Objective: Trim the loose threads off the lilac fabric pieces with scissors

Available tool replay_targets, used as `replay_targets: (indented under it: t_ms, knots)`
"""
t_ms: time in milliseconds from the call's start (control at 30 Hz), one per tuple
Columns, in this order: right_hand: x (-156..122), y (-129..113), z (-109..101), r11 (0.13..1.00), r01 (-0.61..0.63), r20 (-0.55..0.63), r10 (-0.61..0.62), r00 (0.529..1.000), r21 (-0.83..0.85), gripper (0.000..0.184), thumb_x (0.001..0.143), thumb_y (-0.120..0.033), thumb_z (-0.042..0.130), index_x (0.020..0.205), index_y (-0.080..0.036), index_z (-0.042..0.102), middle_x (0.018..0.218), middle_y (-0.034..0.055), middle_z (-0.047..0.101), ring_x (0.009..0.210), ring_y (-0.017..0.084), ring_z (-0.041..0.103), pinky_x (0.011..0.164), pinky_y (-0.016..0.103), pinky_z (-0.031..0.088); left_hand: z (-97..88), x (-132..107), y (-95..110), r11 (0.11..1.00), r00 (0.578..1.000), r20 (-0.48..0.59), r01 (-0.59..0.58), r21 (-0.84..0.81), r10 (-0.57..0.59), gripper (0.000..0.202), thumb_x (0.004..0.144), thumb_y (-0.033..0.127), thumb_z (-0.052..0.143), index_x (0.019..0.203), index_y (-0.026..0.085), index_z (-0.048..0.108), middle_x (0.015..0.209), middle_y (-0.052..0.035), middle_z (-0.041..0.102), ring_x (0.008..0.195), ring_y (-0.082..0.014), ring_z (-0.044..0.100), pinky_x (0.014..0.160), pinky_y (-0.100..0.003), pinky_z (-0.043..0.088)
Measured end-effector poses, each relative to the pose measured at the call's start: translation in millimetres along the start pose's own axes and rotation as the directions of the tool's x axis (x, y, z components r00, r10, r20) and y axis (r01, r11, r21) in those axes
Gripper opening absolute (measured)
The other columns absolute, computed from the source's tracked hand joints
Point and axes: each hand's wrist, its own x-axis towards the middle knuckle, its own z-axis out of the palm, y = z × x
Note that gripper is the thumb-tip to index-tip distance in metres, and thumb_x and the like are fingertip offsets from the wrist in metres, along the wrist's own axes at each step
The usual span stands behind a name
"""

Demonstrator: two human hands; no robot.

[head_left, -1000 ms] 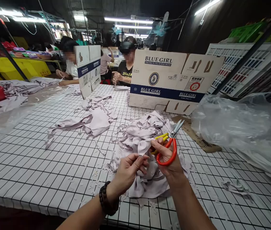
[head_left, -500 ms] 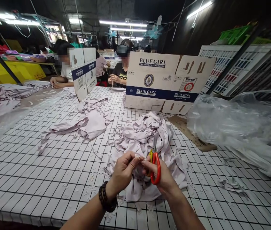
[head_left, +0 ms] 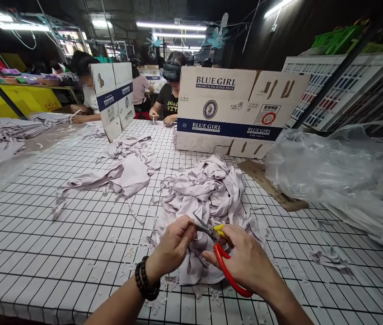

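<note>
My right hand (head_left: 249, 262) grips red-and-yellow-handled scissors (head_left: 223, 259), their blades pointing left toward my left hand. My left hand (head_left: 174, 246), with a dark bead bracelet on its wrist, pinches a piece of pale lilac fabric (head_left: 196, 266) right at the blade tips. Both hands hover over a heap of the same lilac cloth strips (head_left: 208, 189) on the white table with a black grid (head_left: 59, 243).
A second lilac cloth pile (head_left: 123, 171) lies to the left. Flattened "Blue Girl" cartons (head_left: 235, 113) stand behind the heap, another carton (head_left: 113, 97) at back left. Crumpled clear plastic (head_left: 340, 176) fills the right. Other people sit working beyond the cartons. Small fabric snippets litter the table.
The scissors swung from pointing up and away to pointing left at the fabric held by my left hand. Both hands dropped closer to the table's near edge.
</note>
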Motion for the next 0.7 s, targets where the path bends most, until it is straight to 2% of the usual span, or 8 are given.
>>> replay_targets:
  t_ms: [267,400,700]
  knots:
    - [0.9,-3.7,1.8,0.996,0.081,-0.079,-0.084,0.993,-0.044,0.029,0.073,-0.043,0.068,0.070,-0.024,0.047,0.071,0.0012,0.058,0.067,0.020,0.055,0.056,0.029,0.040,-2.3,-3.2,-2.9,0.998,1.000,0.020,0.024,-0.050,-0.023,0.028,0.099,0.033,0.038,0.080,0.018,0.053,0.076,-0.0005,0.049,0.069,-0.0143,0.048,0.065,-0.026,0.039]
    - [2.2,-2.6,3.2,0.994,0.092,-0.079,-0.097,0.992,-0.066,0.025,0.073,-0.040,0.066,0.070,-0.024,0.047,0.071,0.0012,0.058,0.067,0.020,0.055,0.057,0.029,0.041,-2.7,-4.2,-3.9,0.997,0.999,0.031,0.036,-0.075,-0.034,0.028,0.099,0.034,0.039,0.081,0.018,0.053,0.076,-0.0004,0.049,0.069,-0.0144,0.047,0.065,-0.026,0.038]
    - [3.9,-3.2,4.3,0.990,0.091,-0.074,-0.100,0.992,-0.111,0.030,0.073,-0.041,0.065,0.062,-0.023,0.044,0.060,-0.0013,0.054,0.057,0.017,0.050,0.051,0.025,0.034,-4.8,-6.0,-5.3,0.984,0.997,0.046,0.064,-0.164,-0.057,0.030,0.098,0.038,0.040,0.084,0.017,0.055,0.078,-0.0006,0.049,0.071,-0.0145,0.047,0.068,-0.026,0.040]
